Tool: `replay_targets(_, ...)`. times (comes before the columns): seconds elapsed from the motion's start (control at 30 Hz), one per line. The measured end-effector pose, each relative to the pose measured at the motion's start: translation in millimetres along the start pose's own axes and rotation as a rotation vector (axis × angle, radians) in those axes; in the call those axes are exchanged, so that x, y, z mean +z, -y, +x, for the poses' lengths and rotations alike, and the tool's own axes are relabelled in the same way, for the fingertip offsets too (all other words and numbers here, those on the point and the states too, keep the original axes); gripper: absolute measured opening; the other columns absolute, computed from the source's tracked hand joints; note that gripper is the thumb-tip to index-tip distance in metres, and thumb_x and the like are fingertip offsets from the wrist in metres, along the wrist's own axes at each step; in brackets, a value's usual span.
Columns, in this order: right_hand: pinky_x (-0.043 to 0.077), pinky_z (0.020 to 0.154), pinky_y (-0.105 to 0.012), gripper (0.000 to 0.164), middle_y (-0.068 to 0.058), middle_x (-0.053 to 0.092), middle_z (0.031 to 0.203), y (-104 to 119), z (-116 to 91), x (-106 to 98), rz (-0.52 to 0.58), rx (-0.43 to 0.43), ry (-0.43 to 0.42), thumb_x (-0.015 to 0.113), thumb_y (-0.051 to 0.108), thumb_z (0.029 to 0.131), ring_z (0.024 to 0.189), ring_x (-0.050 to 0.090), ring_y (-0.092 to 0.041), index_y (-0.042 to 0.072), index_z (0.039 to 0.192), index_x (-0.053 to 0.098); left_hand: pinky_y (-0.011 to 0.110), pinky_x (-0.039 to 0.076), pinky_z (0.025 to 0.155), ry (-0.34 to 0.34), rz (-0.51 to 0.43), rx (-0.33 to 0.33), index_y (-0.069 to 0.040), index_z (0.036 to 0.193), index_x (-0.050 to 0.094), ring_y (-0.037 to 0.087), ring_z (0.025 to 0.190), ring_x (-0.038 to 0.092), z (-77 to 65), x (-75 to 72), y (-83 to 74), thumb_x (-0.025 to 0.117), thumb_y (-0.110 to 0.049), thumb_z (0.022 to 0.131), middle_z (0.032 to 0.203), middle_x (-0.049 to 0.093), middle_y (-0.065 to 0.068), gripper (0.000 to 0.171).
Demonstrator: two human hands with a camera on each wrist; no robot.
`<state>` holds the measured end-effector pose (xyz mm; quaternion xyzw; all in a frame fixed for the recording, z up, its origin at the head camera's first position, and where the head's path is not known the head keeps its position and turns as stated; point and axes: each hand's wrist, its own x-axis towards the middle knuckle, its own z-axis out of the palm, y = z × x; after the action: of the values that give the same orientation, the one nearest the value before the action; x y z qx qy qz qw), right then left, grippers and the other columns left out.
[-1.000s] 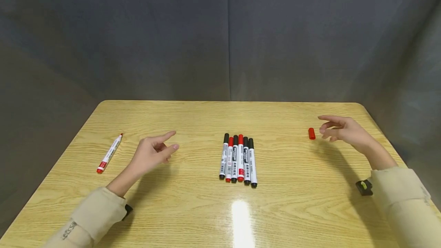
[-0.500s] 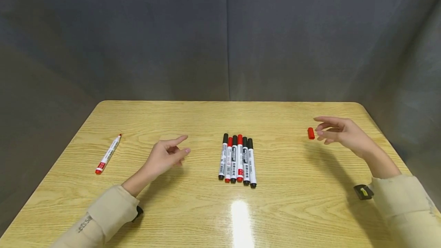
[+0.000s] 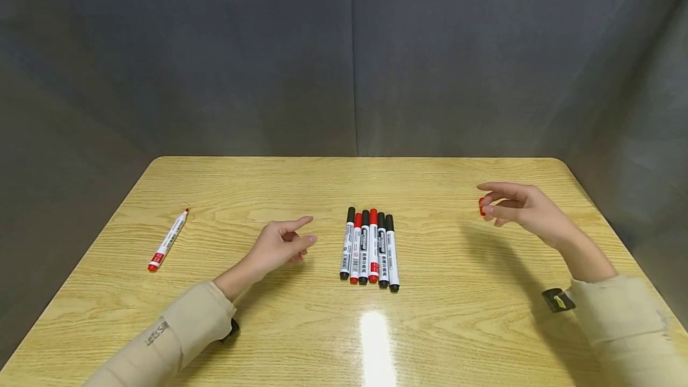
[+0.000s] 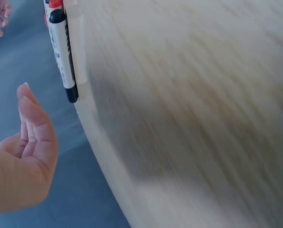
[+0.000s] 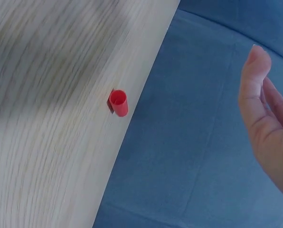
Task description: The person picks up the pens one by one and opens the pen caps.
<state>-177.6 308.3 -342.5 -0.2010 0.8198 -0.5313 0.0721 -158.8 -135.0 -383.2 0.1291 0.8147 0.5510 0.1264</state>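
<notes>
Several red and black whiteboard markers [image 3: 373, 243] lie side by side at mid-table, capped ends facing away. My left hand [image 3: 279, 245] hovers just left of the row, thumb and index finger apart and nothing between them. In the left wrist view it stays apart from the nearest marker [image 4: 62, 52]. On the right, my right hand [image 3: 520, 203] is raised with loosely bent fingers and overlaps the red marker cap [image 3: 481, 207] in the head view. The right wrist view shows that cap [image 5: 118, 104] lying on the table, away from the empty fingers.
An uncapped red marker [image 3: 169, 240] lies at the left of the wooden table [image 3: 279, 339], its tip pointing away. A dark grey curtain [image 3: 258, 64] hangs behind the far edge and down both sides. A glare patch [image 3: 378, 345] shines near the front.
My left hand has moved right, from near the uncapped marker toward the row. My right hand has drifted slightly left and now partly covers the cap in the head view. The markers stay put.
</notes>
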Motion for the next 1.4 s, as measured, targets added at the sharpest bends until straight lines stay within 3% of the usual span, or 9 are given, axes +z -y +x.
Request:
replay_targets(0.17,0.051,0.065,-0.027,0.037,-0.002,0.059,0.096,0.4,4.2,7.4,0.019,-0.007,0.002,0.057,0.000,0.088,0.081,0.063,-0.012,0.007,0.124,0.051,0.041,0.050,0.052,0.029,0.017,-0.029,0.001,0.134,0.042,0.035,0.064,0.062,6.3,8.9,3.6,0.063,-0.019,0.087,0.070,0.060,0.020,0.056)
replay_targets(0.3,0.052,0.066,-0.028,0.040,-0.003,0.058,0.097,3.4,7.5,14.7,0.006,-0.005,0.002,0.057,0.002,0.088,0.080,0.063,-0.014,-0.001,0.127,0.048,0.037,0.051,0.050,0.024,0.028,-0.049,-0.002,0.134,0.044,0.028,0.061,0.064,11.6,15.4,6.7,0.066,-0.023,0.084,0.068,0.061,0.017,0.059)
replay_targets(0.53,0.052,0.066,-0.029,0.047,-0.018,0.054,0.100,6.8,16.4,28.9,-0.012,-0.008,-0.024,0.059,0.004,0.088,0.079,0.063,-0.017,-0.011,0.129,0.042,0.034,0.051,0.050,0.014,0.006,-0.102,-0.003,0.135,0.043,0.023,0.059,0.063,17.8,24.7,6.9,0.067,-0.020,0.083,0.068,0.064,0.015,0.060)
replay_targets(0.63,0.052,0.067,-0.030,0.049,-0.022,0.053,0.102,7.4,21.5,35.9,-0.005,-0.004,-0.049,0.060,0.004,0.087,0.079,0.063,-0.014,-0.010,0.130,0.042,0.033,0.051,0.051,0.010,-0.002,-0.138,-0.005,0.136,0.042,0.021,0.059,0.063,20.4,28.4,7.3,0.068,-0.020,0.083,0.068,0.064,0.015,0.061)
replay_targets(0.97,0.052,0.071,-0.035,0.049,-0.015,0.053,0.104,6.3,41.7,62.3,0.049,0.024,-0.140,0.060,0.014,0.088,0.082,0.061,-0.011,-0.004,0.131,0.044,0.032,0.051,0.050,-0.006,-0.027,-0.234,-0.006,0.138,0.040,0.020,0.055,0.062,28.4,40.9,9.0,0.068,-0.020,0.082,0.065,0.064,0.012,0.064)
replay_targets(1.4,0.051,0.074,-0.039,0.050,-0.022,0.053,0.109,1.9,64.9,88.1,0.074,0.096,-0.156,0.062,0.015,0.087,0.080,0.061,-0.008,-0.002,0.131,0.045,0.030,0.049,0.045,0.019,0.109,-0.227,-0.003,0.136,0.041,0.015,0.047,0.057,37.3,50.2,3.7,0.072,-0.022,0.078,0.060,0.061,0.007,0.069)
